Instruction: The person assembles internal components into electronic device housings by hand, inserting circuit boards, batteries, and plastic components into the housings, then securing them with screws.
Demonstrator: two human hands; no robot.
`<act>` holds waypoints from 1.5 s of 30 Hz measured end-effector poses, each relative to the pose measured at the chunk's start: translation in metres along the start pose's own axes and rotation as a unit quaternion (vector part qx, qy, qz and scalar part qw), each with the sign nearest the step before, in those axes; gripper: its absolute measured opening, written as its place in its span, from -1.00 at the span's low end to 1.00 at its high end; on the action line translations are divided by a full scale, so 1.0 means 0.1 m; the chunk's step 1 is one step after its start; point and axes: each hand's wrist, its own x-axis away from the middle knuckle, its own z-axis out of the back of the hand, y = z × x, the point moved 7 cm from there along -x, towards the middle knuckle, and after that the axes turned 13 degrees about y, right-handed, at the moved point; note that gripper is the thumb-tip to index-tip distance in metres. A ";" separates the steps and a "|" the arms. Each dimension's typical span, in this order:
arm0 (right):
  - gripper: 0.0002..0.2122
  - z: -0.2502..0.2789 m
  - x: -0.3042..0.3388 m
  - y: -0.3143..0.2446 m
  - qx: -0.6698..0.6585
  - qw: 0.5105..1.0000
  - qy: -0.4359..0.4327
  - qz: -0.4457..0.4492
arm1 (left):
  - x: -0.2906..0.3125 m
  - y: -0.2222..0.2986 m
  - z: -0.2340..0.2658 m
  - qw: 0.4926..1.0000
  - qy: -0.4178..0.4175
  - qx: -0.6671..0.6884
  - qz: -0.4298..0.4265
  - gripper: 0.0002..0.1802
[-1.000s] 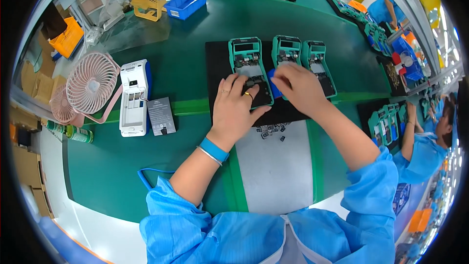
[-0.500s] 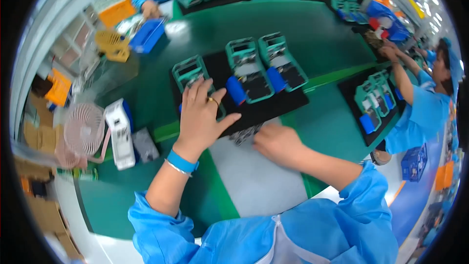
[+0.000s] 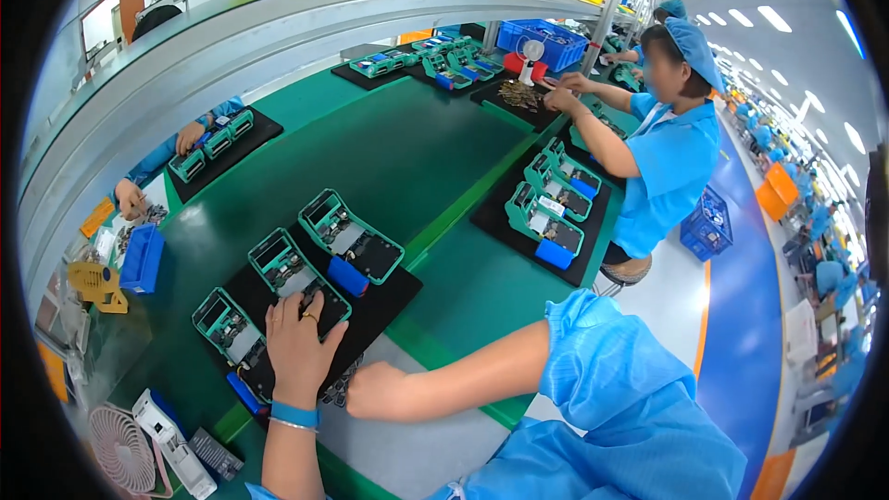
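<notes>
Three green device housings lie in a row on a black mat [image 3: 396, 304]: a left one [image 3: 236, 338], a middle one [image 3: 282, 268] and a right one [image 3: 350, 239]. Each holds dark boards and a pale panel. A blue cylinder [image 3: 347, 276] is attached at the right one's lower end. My left hand [image 3: 298, 343] rests, fingers extended, over the lower part of the middle housing, hiding part of it. Just right of the mat, my right hand [image 3: 375, 391] is closed beside a pile of small dark parts [image 3: 339, 389]; what its fingers hold is hidden.
At lower left stand a pink fan [image 3: 122, 449] and a white device [image 3: 174, 444]. A blue bin [image 3: 142, 257] lies beyond them. A co-worker [image 3: 681, 148] works on the right by another mat of housings [image 3: 546, 218]. Another person's hands [image 3: 190, 137] are at far left.
The view has swung right and up. My left hand has gone from the left housing to the middle one. My right hand stays closed by the small parts.
</notes>
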 end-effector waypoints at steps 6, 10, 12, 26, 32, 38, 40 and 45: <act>-0.90 0.62 -0.08 0.26 -0.043 0.999 -0.008 -0.013 | 0.09 -0.02 0.16 0.999 0.020 -0.001 0.026 -0.38; -0.93 1.00 -0.38 0.85 0.004 0.993 0.116 0.022 | 0.14 -0.06 0.11 1.000 0.028 0.006 0.011 -0.46; -0.91 1.08 -0.34 1.30 -0.057 0.965 0.255 -0.014 | -0.01 0.04 0.01 0.998 0.015 0.048 0.034 -0.47; -0.86 0.62 -0.88 1.37 0.098 0.941 0.295 0.131 | 0.13 -0.06 0.12 0.998 0.023 0.016 0.049 -0.40; -0.87 0.64 -0.86 1.29 0.159 0.934 0.273 0.165 | 0.12 -0.04 0.09 0.999 0.016 0.012 0.051 -0.39; -0.88 0.62 -0.91 1.24 0.204 0.938 0.228 0.162 | 0.12 -0.03 0.09 0.999 0.021 0.006 0.043 -0.40; -0.88 0.61 -0.94 1.26 0.210 0.941 0.218 0.152 | 0.12 -0.03 0.09 0.999 0.021 0.001 0.041 -0.41; -0.91 0.69 -1.00 1.30 0.177 0.951 0.225 0.117 | 0.15 -0.04 0.10 0.999 0.012 -0.003 0.042 -0.40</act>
